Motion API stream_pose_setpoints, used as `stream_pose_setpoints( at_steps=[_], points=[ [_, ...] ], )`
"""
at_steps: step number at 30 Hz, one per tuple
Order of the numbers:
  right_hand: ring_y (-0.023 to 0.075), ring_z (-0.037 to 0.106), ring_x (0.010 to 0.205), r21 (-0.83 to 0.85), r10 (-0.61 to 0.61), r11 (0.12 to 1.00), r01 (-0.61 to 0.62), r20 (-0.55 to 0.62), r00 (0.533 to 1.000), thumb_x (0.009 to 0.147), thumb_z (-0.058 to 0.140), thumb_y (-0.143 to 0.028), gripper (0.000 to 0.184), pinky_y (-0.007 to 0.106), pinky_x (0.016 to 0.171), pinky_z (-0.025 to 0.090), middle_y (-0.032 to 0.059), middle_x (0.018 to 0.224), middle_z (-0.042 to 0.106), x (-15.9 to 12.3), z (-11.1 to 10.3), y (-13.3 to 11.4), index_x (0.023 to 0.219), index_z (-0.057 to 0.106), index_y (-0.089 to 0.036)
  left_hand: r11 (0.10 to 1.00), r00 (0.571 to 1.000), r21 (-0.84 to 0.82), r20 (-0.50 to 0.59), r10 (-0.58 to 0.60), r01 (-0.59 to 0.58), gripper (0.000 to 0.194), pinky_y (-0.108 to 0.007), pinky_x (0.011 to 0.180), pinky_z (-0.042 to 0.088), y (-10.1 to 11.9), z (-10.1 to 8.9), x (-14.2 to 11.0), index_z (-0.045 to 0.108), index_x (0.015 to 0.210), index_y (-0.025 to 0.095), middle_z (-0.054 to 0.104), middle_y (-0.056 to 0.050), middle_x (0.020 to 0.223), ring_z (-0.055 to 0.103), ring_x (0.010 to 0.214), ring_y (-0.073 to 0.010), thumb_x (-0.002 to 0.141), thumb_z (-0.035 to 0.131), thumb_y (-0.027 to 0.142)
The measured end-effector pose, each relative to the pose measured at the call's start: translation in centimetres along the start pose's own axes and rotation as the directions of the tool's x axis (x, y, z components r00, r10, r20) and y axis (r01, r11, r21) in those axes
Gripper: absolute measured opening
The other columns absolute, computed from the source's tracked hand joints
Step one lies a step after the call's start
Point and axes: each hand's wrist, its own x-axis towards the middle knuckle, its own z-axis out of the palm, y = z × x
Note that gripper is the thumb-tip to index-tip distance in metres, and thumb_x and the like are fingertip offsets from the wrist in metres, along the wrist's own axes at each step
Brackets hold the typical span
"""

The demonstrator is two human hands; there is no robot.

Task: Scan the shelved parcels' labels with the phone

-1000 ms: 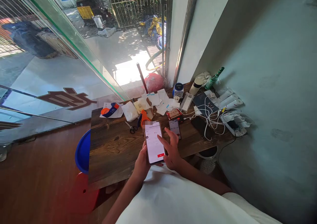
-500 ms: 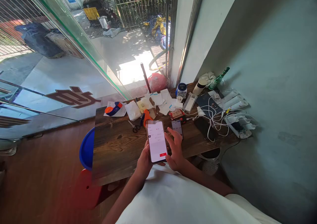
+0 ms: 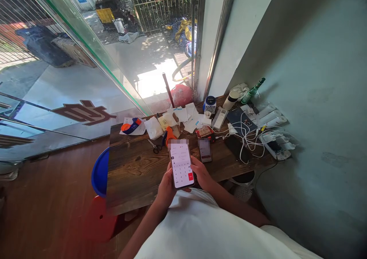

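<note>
My left hand (image 3: 165, 185) grips a lit smartphone (image 3: 181, 165) from behind and below, holding it upright over the near edge of a dark wooden table (image 3: 134, 173). The screen shows a keypad with a red button. My right hand (image 3: 203, 174) curls round the phone's right edge, its thumb at the screen side. A second, smaller phone (image 3: 205, 150) lies flat on the table just beyond my right hand.
Scissors (image 3: 155, 146), an orange-handled tool (image 3: 169, 135), paper slips (image 3: 189, 115), a QR speaker (image 3: 210, 104), a dark booklet (image 3: 239, 119), white cables (image 3: 249, 136), a power strip (image 3: 276, 146) and a green bottle (image 3: 252, 91) crowd the far half. Blue and red stools (image 3: 100, 175) stand left. Glass door beyond.
My right hand's raised finger has dropped from above the screen to the phone's right edge. The screen switched from a mostly white page to a keypad.
</note>
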Motion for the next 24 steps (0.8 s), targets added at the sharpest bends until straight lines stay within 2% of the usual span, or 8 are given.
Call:
stream_pose_setpoints(
  at_steps=[1, 3, 7, 12, 17, 21, 24],
  points=[
    [0.0238, 0.063, 0.091, 0.041, 0.049, 0.998, -0.051, 0.046, 0.998, 0.090, 0.044, -0.033, 0.041, 0.038, 0.079, 0.051, 0.0091, 0.112, 0.069, 0.1, -0.1, -0.1, 0.125, 0.062, -0.018, 1.000, 1.000, -0.020, 0.007, -0.020, 0.020, 0.057, -0.042, 0.081, 0.063, 0.0, -0.1, 0.0, 0.053, 0.137, 0.026, 0.054, -0.009, 0.142, 0.057, 0.121, -0.0339, 0.086, 0.051, 0.053],
    [0.0212, 0.062, 0.082, 0.055, 0.069, 0.996, -0.073, 0.071, 0.995, 0.087, 0.047, -0.028, 0.036, 0.035, 0.074, 0.050, 0.0066, 0.101, 0.071, 0.3, -0.1, -0.5, 0.116, 0.065, -0.017, 0.991, 0.996, -0.099, 0.039, -0.085, 0.088, 0.059, -0.044, 0.077, 0.063, 0.1, -0.2, -0.1, 0.049, 0.139, 0.030, 0.054, -0.007, 0.143, 0.059, 0.119, -0.0351, 0.083, 0.052, 0.049],
    [0.0205, 0.062, 0.085, 0.082, 0.084, 0.993, -0.088, 0.059, 0.995, 0.087, 0.047, -0.025, 0.032, 0.033, 0.074, 0.049, 0.0060, 0.101, 0.071, 0.3, 0.0, -0.9, 0.112, 0.065, -0.018, 0.961, 0.987, -0.228, 0.070, -0.143, 0.155, 0.073, -0.044, 0.073, 0.064, 0.4, 0.0, -0.3, 0.035, 0.148, 0.033, 0.055, -0.007, 0.143, 0.062, 0.113, -0.0338, 0.078, 0.057, 0.041],
    [0.0226, 0.063, 0.092, 0.160, 0.078, 0.983, -0.091, 0.087, 0.993, 0.081, 0.050, -0.025, 0.038, 0.036, 0.080, 0.050, 0.0062, 0.107, 0.071, 0.3, 0.1, -0.6, 0.116, 0.063, -0.019, 0.971, 0.984, -0.162, -0.004, -0.180, 0.177, 0.078, -0.039, 0.062, 0.063, 0.7, 0.4, -0.4, 0.024, 0.151, 0.035, 0.055, -0.009, 0.142, 0.065, 0.108, -0.0312, 0.082, 0.060, 0.040],
    [0.0230, 0.063, 0.095, 0.174, 0.100, 0.978, -0.112, 0.078, 0.992, 0.077, 0.053, -0.023, 0.037, 0.036, 0.082, 0.049, 0.0046, 0.105, 0.072, 0.4, 0.0, -0.5, 0.113, 0.065, -0.020, 0.964, 0.986, -0.208, 0.053, -0.158, 0.166, 0.069, -0.039, 0.064, 0.064, 0.7, 0.1, -0.3, 0.041, 0.143, 0.033, 0.052, -0.006, 0.145, 0.060, 0.116, -0.0359, 0.076, 0.055, 0.042],
    [0.0227, 0.064, 0.090, 0.220, 0.146, 0.963, -0.156, 0.060, 0.987, 0.084, 0.055, -0.036, 0.031, 0.035, 0.079, 0.050, 0.0050, 0.100, 0.072, 0.8, 0.2, 0.0, 0.108, 0.066, -0.020, 0.962, 0.990, -0.236, 0.040, -0.134, 0.140, 0.063, -0.046, 0.072, 0.064, 0.7, 0.2, -0.2, 0.051, 0.134, 0.029, 0.048, -0.006, 0.149, 0.055, 0.123, -0.0381, 0.072, 0.056, 0.039],
    [0.0213, 0.065, 0.082, 0.237, 0.203, 0.949, -0.207, 0.044, 0.978, 0.090, 0.053, -0.047, 0.033, 0.034, 0.073, 0.051, 0.0054, 0.094, 0.072, 1.0, 0.4, 0.5, 0.107, 0.064, -0.020, 0.963, 0.993, -0.242, 0.010, -0.117, 0.116, 0.060, -0.047, 0.075, 0.065, 0.7, 0.4, -0.1, 0.056, 0.127, 0.026, 0.042, -0.005, 0.153, 0.052, 0.126, -0.0389, 0.068, 0.061, 0.037]
  ],
)
